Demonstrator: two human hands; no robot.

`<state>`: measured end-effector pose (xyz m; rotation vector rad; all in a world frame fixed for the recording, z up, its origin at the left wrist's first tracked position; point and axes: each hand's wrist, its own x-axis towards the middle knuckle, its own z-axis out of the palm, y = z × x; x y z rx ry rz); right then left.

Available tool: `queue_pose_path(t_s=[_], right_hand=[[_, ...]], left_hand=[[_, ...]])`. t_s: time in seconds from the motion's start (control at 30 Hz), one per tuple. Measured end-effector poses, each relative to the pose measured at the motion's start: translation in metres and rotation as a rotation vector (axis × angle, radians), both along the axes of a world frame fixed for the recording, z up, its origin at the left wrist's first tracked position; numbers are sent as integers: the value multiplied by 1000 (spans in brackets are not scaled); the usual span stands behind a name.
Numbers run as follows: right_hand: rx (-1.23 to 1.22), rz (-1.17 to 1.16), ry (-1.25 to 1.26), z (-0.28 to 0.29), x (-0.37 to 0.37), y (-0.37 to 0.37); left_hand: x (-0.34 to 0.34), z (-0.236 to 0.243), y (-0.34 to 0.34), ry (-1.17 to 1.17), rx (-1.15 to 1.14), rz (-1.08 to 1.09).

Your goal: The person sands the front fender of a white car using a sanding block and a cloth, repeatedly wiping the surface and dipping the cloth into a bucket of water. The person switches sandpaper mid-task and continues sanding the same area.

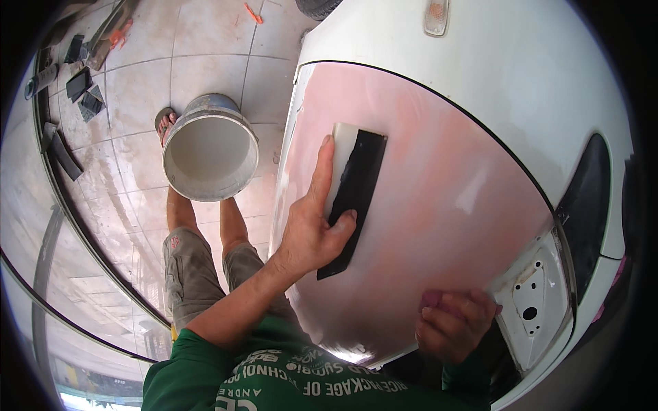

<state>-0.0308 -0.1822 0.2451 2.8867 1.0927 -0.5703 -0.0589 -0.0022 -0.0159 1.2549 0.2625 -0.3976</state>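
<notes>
My left hand [312,233] is closed around a long sanding block [362,168], pale with black sandpaper over part of it. Its forefinger stretches along the block's left edge, and the thumb presses over the black paper. The block lies slanted against a car door panel [439,198] coated in patchy pink and whitish filler or primer. Lower on the right, my right hand [456,325] grips a dark pink sponge or wadded cloth [442,301] near the panel's edge. Its fingers cover most of that thing.
A bucket [212,103] of cloudy water stands on the tiled floor left of the car. Scraps of black sandpaper [79,83] and a grey bottle [41,81] lie at far left. White bodywork [521,75] borders the panel; a bare metal recess [533,301] sits at its lower right.
</notes>
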Motion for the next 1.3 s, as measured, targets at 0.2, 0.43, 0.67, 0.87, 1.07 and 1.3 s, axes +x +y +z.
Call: queue_pose_path(t_s=[0.2, 0.43, 0.67, 0.87, 1.07, 1.3], right_hand=[[23, 3, 8, 0, 1, 1], [-7, 8, 6, 1, 1, 1], [-28, -4, 12, 1, -4, 4], [35, -28, 26, 1, 2, 4], [-61, -118, -127, -3, -6, 24], [464, -876, 152, -132, -54, 129]], left_hand=[[48, -57, 2, 98, 40, 62], [16, -27, -3, 60, 8, 34], [54, -79, 2, 197, -8, 96], [40, -83, 31, 385, -322, 274], [-51, -92, 87, 469, -277, 292], [-94, -137, 165, 483, -184, 329]])
